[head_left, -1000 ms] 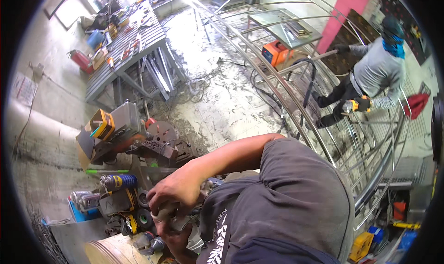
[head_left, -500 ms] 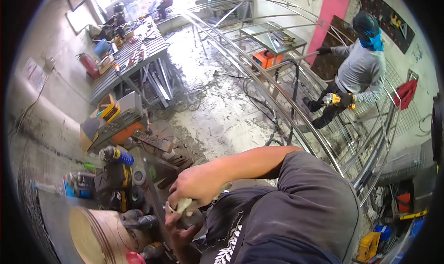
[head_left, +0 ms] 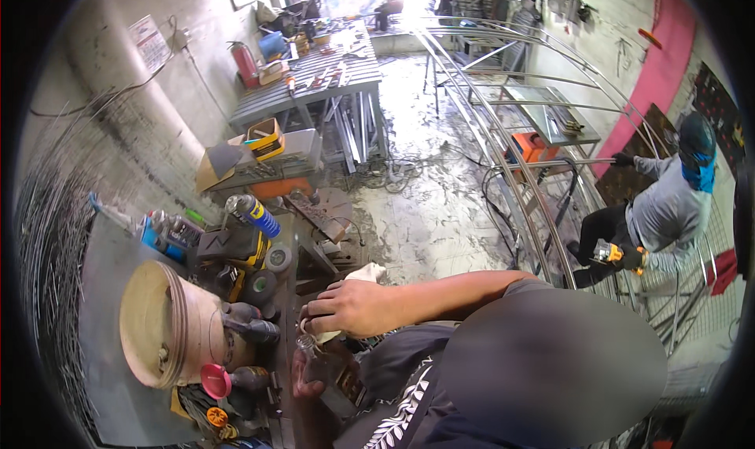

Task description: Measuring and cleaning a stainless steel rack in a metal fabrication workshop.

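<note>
My right hand point(head_left: 350, 307) reaches in from the right, fingers curled over a pale cloth point(head_left: 330, 336) that shows below them. More white fabric point(head_left: 366, 274) sticks out beyond the knuckles; whether it is the same piece I cannot tell. Just below, my left hand point(head_left: 303, 377) is closed around a clear, bottle-like container point(head_left: 308, 345), its upper end close under the right fingers. The container's lower part is hard to make out against the dark shirt.
On the bench to the left stand a large beige bucket point(head_left: 189, 323), a red funnel-like piece point(head_left: 215, 380), dark bottles point(head_left: 255, 329) and a blue-yellow spray can point(head_left: 253, 215). A co-worker point(head_left: 668, 197) at the right holds a yellow power tool point(head_left: 621, 254) beside a long metal frame point(head_left: 543, 213).
The view has shifted, so the room sits farther right and the bench shows more. My right hand has lifted and opened slightly away from the left, uncovering the container's upper end.
</note>
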A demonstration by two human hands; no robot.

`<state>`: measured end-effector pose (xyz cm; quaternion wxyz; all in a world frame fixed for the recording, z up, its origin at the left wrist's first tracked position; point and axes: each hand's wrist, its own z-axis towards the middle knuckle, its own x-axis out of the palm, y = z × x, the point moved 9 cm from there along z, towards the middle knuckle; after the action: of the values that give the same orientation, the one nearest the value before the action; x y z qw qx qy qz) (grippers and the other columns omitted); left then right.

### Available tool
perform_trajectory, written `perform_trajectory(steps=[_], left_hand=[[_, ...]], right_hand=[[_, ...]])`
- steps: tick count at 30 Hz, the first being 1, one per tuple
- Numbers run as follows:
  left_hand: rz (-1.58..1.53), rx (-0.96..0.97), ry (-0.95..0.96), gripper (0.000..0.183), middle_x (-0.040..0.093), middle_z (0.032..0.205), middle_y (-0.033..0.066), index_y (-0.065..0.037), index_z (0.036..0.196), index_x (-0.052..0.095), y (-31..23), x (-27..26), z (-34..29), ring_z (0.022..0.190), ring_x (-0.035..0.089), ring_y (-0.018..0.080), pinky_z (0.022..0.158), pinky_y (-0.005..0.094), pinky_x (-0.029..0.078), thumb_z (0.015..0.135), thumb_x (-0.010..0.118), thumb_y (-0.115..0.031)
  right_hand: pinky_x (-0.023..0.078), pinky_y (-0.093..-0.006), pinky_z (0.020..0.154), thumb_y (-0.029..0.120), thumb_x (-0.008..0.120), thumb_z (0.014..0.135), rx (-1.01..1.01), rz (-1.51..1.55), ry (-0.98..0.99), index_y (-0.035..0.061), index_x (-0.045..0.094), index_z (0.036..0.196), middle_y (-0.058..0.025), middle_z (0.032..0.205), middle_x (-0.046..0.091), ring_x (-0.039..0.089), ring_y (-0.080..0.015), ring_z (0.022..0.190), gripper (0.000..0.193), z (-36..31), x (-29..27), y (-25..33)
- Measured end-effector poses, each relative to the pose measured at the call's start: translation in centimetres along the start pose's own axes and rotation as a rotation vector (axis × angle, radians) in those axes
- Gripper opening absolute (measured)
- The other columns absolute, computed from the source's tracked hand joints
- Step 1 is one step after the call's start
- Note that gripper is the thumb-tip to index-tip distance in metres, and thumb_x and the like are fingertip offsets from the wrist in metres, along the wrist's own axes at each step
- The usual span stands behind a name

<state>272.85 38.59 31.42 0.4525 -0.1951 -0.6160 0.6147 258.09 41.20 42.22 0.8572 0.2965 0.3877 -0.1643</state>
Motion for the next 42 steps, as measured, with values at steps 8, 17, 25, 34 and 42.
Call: perform_trajectory(steps=[8, 17, 25, 34, 42], left_hand=[[0.049, -0.009, -0.388, 0.094, 0.062, 0.131, 0.0118, 0.003, 0.146, 0.048, 1.3, 0.3, 0.0, 0.116, 0.062, 0.0240, 0.102, 0.0380, 0.049, 0.072, 0.086, -0.038], [-0.087, 0.005, -0.339, 0.090, 0.064, 0.127, 0.0126, 0.000, 0.145, 0.046, -0.4, 3.5, 2.9, 0.114, 0.065, 0.0248, 0.099, 0.0390, 0.053, 0.073, 0.087, -0.035], [-0.089, 0.065, -0.245, 0.088, 0.052, 0.128, 0.0119, -0.007, 0.138, 0.042, -0.4, 5.8, 1.1, 0.111, 0.061, 0.0253, 0.091, 0.0432, 0.056, 0.069, 0.091, -0.032], [-0.013, -0.094, -0.313, 0.079, 0.056, 0.120, 0.0105, -0.004, 0.137, 0.039, 0.3, 6.9, 1.2, 0.109, 0.062, 0.0215, 0.098, 0.0359, 0.051, 0.075, 0.083, -0.029], [-0.165, -0.210, -0.410, 0.081, 0.055, 0.120, 0.0178, -0.004, 0.138, 0.033, 0.8, 6.2, 0.4, 0.091, 0.071, 0.0305, 0.082, 0.0432, 0.059, 0.077, 0.079, -0.030]], right_hand=[[0.054, -0.0465, 0.083, 0.016, 0.072, 0.085, 0.060, 0.035, 0.090, 0.0112, 0.062, 0.130, -0.0142, 0.121, 0.058, 0.066, -0.0359, 0.096, 0.046, -0.4, -1.5, -1.6], [0.055, -0.0482, 0.082, 0.013, 0.078, 0.083, 0.112, 0.261, 0.011, 0.0075, 0.066, 0.121, -0.0176, 0.115, 0.063, 0.066, -0.0426, 0.093, 0.041, -1.1, -4.2, -2.4], [0.055, -0.0308, 0.089, 0.002, 0.069, 0.097, 0.435, 1.034, -0.097, -0.0003, 0.068, 0.117, -0.0040, 0.109, 0.074, 0.067, -0.0113, 0.101, 0.020, -3.2, -1.0, -8.1], [0.057, -0.0271, 0.074, 0.006, 0.074, 0.096, 0.680, 1.410, -0.110, -0.0029, 0.066, 0.130, -0.0094, 0.106, 0.074, 0.070, -0.0138, 0.090, 0.036, -4.1, 1.3, -9.4], [0.053, -0.0316, 0.089, 0.008, 0.087, 0.080, 0.328, 0.708, 0.169, 0.0024, 0.073, 0.118, -0.0062, 0.104, 0.071, 0.067, -0.0171, 0.096, 0.040, -1.4, 2.1, -5.9]])
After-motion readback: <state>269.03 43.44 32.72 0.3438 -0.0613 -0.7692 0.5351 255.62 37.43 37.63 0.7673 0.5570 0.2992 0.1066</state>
